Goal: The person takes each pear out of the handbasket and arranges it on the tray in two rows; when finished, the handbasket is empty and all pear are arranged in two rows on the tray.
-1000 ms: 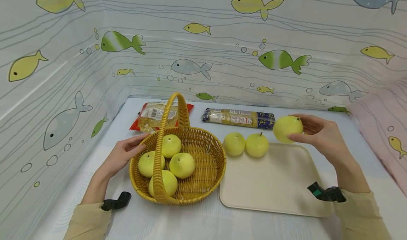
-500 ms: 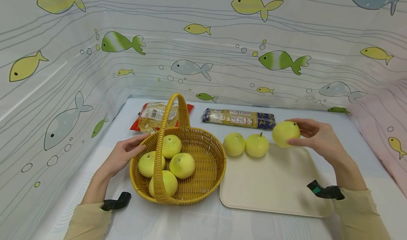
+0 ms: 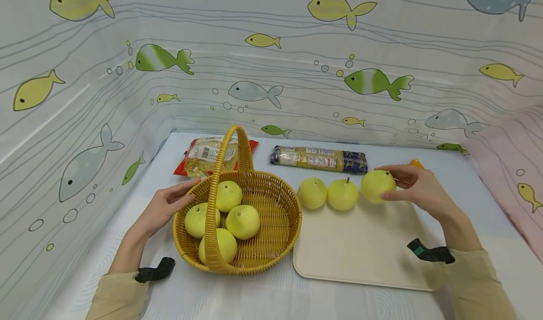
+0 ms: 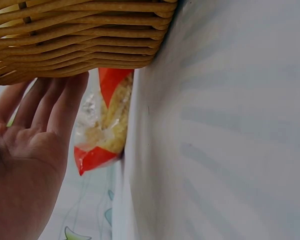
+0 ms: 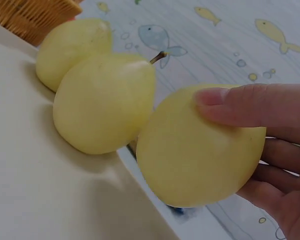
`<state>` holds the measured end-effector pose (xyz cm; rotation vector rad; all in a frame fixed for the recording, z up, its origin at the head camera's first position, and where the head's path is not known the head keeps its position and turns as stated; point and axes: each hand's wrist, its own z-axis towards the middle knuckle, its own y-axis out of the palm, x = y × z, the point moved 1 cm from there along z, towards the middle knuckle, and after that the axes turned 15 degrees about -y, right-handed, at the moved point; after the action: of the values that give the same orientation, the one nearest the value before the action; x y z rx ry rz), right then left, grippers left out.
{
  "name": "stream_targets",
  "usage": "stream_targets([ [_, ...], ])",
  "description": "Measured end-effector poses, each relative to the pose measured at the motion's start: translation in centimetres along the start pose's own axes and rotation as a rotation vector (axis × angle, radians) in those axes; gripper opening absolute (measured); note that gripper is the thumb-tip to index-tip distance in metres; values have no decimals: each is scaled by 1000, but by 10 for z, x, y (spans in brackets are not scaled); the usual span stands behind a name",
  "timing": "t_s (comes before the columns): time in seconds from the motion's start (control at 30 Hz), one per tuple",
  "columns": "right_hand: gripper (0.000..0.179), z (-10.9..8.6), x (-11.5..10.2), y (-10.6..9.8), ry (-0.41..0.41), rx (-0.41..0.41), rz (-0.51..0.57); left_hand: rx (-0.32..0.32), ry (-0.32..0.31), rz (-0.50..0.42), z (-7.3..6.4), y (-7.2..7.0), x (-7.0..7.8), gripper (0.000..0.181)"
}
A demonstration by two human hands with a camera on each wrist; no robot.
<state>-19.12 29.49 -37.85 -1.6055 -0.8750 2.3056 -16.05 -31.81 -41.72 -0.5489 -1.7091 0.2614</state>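
Head view gives me the held pear [image 3: 373, 188] by the far right corner of a beige tray [image 3: 356, 254]; whether it touches the tray I can't tell. On the right wrist camera I see the right hand [image 3: 417, 189] gripping it, thumb on one face and fingers behind, spread only as wide as the fruit. Just left, two more pears [image 3: 342, 194] sit side by side along the tray's far edge. Further left stands a wicker basket [image 3: 271, 225] with four pears [image 3: 243, 221] in its left half; the left hand [image 3: 163, 208] touches its left side, fingers extended. Beyond lie a red-edged bag [image 3: 208, 152] at far left and a long packet [image 3: 314, 158] in the middle, fish-printed cloth [image 3: 297, 70] behind.
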Motion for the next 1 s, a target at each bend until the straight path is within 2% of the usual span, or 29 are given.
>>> stream_targets([
  [0.37, 65, 1, 14, 7, -19, -105, -12, -2, 11, -9, -1, 1, 2, 50],
  [0.67, 61, 0, 20, 9, -36, -143, -5, -3, 21, -18, -2, 2, 3, 49],
  [1.0, 60, -1, 27, 6, -106, -212, 74, -1, 17, -14, -1, 3, 3, 49],
])
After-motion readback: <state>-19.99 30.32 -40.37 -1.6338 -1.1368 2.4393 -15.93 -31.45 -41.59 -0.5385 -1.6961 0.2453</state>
